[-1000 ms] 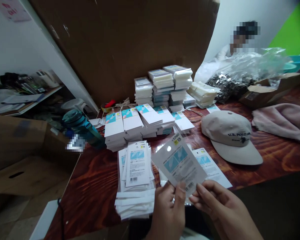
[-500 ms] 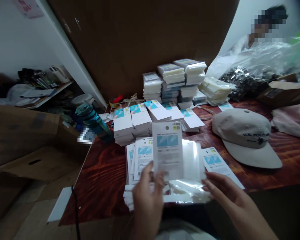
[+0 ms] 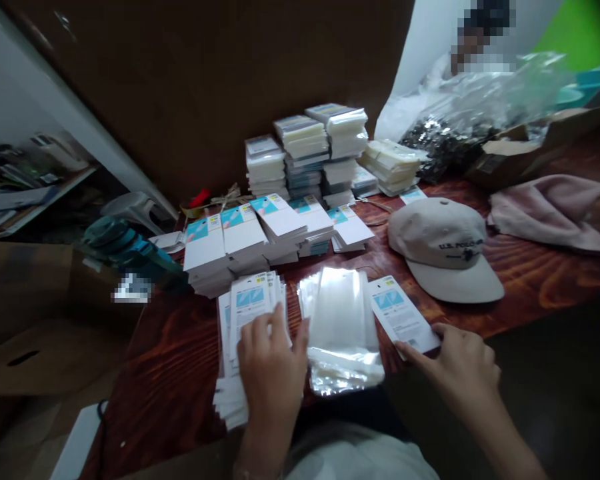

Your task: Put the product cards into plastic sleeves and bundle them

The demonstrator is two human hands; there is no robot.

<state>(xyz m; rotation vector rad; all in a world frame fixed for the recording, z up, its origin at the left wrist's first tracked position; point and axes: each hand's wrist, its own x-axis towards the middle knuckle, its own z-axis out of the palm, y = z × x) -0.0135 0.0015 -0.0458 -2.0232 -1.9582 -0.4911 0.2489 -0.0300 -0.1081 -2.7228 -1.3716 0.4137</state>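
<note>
My left hand (image 3: 271,365) lies flat, fingers spread, on a pile of bagged white-and-blue cards (image 3: 253,301) near the table's front edge. My right hand (image 3: 457,363) touches the near corner of a single printed card (image 3: 401,318) lying on the table. Between the two hands sits a stack of clear plastic sleeves (image 3: 341,327). Neither hand grips anything.
Rows and tall stacks of cards (image 3: 305,153) fill the back of the wooden table (image 3: 540,280). A beige cap (image 3: 443,243) and pink cloth (image 3: 547,210) lie to the right. A teal bottle (image 3: 125,250) stands at the left edge. Another person sits far right behind a plastic bag (image 3: 475,127).
The sleeved card I held up in both hands went down onto the left pile. My right hand moved out to the loose card on the right.
</note>
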